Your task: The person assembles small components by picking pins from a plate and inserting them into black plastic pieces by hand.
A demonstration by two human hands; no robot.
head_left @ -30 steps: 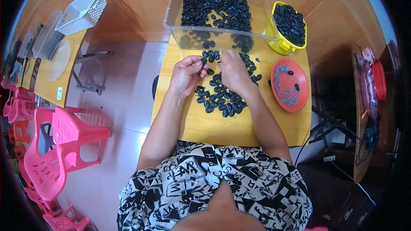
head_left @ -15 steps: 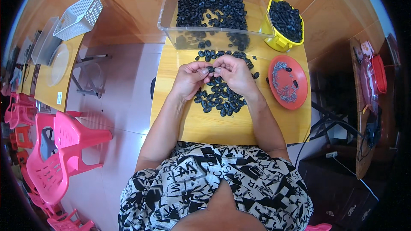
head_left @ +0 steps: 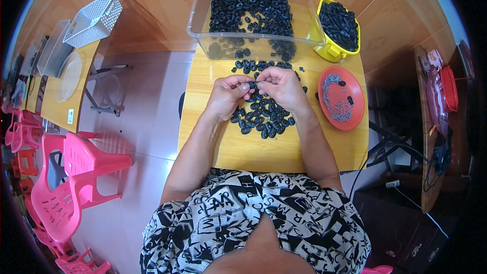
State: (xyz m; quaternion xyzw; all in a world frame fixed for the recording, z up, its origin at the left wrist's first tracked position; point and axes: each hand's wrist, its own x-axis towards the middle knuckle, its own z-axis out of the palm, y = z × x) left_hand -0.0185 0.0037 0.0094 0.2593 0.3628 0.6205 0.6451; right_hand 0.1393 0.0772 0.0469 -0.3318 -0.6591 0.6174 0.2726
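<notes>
So the left hand point(head_left: 227, 95) has a small black part point(head_left: 251, 85) pinched in its fingertips, up above the loose black pieces point(head_left: 261, 116) on the yellow worktop point(head_left: 253, 155). Right hand point(head_left: 282, 91) is pinched closed right beside it, can't tell on what, too tiny. Red plate point(head_left: 358, 111) sits off to the right.

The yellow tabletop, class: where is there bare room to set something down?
Bare tabletop: the front strip between loose black parts and shirt; left of the left hand; and below the red plate, beside the right forearm. Crowded: the middle, with parts around the right hand; and the back, under the clear bin and yellow bucket.
</notes>
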